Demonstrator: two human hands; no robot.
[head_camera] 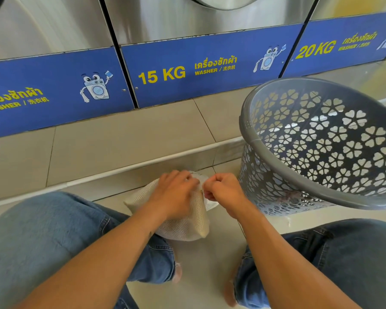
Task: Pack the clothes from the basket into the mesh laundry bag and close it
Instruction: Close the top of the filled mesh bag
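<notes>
A cream mesh laundry bag [187, 226], stuffed and bulging, lies on the tiled floor between my knees. My left hand [176, 192] grips the bag's top edge, fingers curled over the mesh. Just to the right, my right hand [221, 188] is fisted and pinches something small at the bag's opening; the zipper itself is hidden by my fingers. The grey plastic basket [250, 130] with heart-shaped cut-outs stands tilted at the right, and I see no clothes inside it.
A row of steel washers with blue panels [187, 70] stands behind a raised tiled step [120, 141]. My jeans-clad knees [54, 230] flank the bag on the pale floor.
</notes>
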